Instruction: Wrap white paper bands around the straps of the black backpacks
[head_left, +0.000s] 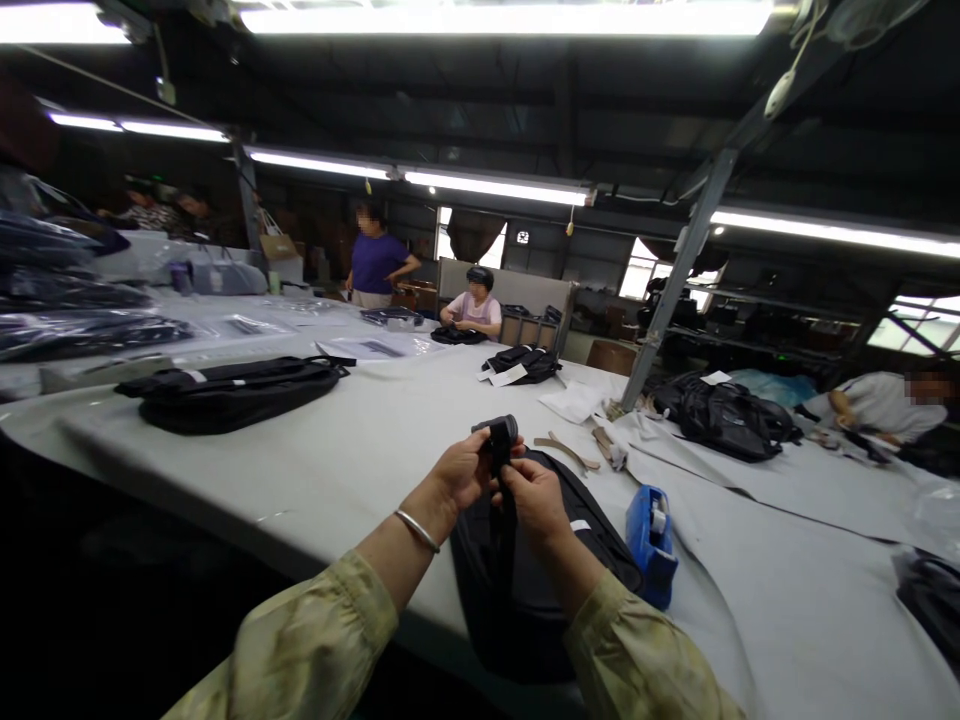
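A black strap (501, 438), rolled into a loop at its top end, is held up over a black bag (592, 545) lying at the table's near edge. My left hand (457, 472) is closed round the strap from the left, just under the loop. From the right, my right hand (536, 490) pinches the same strap with thumb and finger. The strap's lower part runs down across the bag. A small white tag shows on the bag beside my right wrist. My forearms cover part of the bag.
A blue tape dispenser (651, 545) stands right of the bag. Brown strips (568, 452) lie beyond it. Another black bag (240, 392) lies left, a tagged one (521, 365) farther back. A metal post (679, 280) rises at right. Other people work around the table.
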